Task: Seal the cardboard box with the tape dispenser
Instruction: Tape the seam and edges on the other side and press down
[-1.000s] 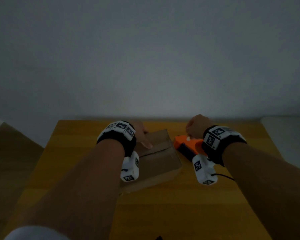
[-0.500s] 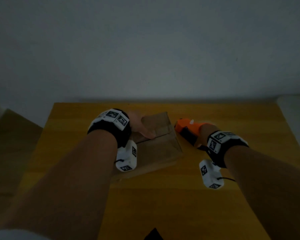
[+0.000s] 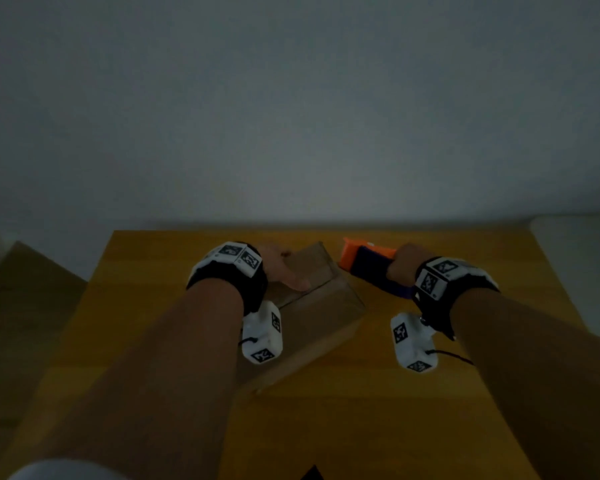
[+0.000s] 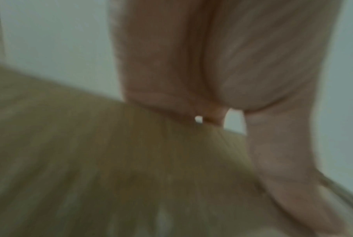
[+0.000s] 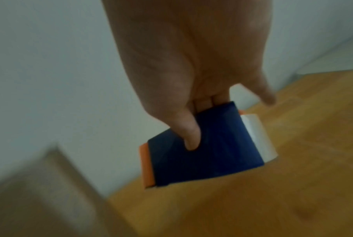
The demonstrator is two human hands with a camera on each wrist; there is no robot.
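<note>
A brown cardboard box [image 3: 323, 306] lies on the wooden table [image 3: 361, 427], turned at an angle. My left hand [image 3: 281, 268] rests flat on the box's far left top, thumb lying along the flap. In the left wrist view the palm [image 4: 222, 64] presses on the cardboard [image 4: 110, 160]; that picture is blurred. My right hand [image 3: 404, 265] grips the orange-and-blue tape dispenser [image 3: 364, 259] just right of the box. The right wrist view shows my thumb [image 5: 189, 133] across the dispenser's blue body [image 5: 207, 152], a white tape roll [image 5: 258, 137] beside it, and the box [image 5: 39, 192] at lower left.
A plain wall runs along the table's far edge. A pale surface [image 3: 575, 258] adjoins the table on the right. A dim brown surface [image 3: 21, 289] sits lower on the left. Bare tabletop lies in front of the box and to its right.
My right hand slid back from the dispenser's front end to its handle and now holds it with the orange end pointing toward the box. The left hand stayed on the box.
</note>
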